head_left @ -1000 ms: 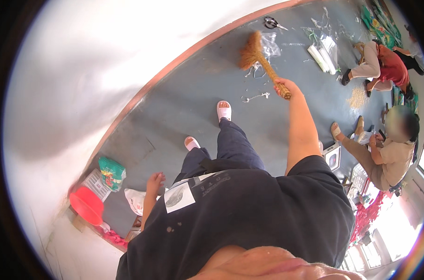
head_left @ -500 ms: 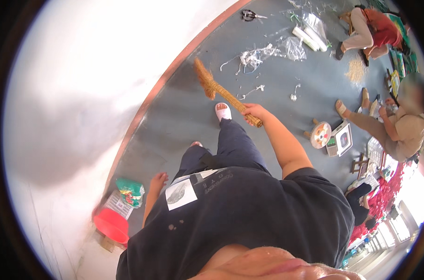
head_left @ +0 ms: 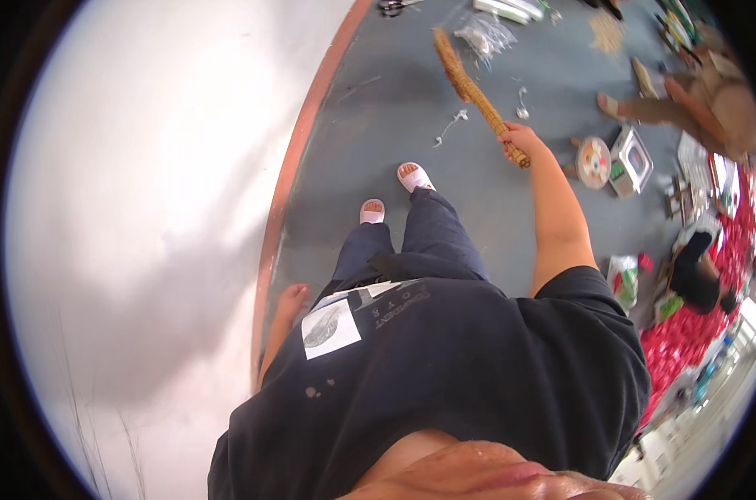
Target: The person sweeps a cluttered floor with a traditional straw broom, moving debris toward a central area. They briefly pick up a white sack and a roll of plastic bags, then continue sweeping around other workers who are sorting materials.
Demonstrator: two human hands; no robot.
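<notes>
My right hand (head_left: 515,142) is closed round the handle of a straw broom (head_left: 469,87), held out over the grey floor with its bristle end near a clump of clear plastic (head_left: 484,37). White string scraps (head_left: 451,127) lie below the broom's middle. Down by my hip, my left hand (head_left: 294,296) hangs empty, its fingers loosely apart, beside the wall edge.
A white wall (head_left: 144,167) with a red-brown border runs along my left. At right sit a round stool (head_left: 593,162), a boxy appliance (head_left: 629,162), a seated person in beige (head_left: 719,100), another person in dark clothes (head_left: 694,275) and red heaps (head_left: 686,350). Scissors (head_left: 390,8) lie far ahead.
The broom swung left, then back up and rightward. My view has turned: the wall fills more of the left, and the red basin and green bag at lower left are out of sight.
</notes>
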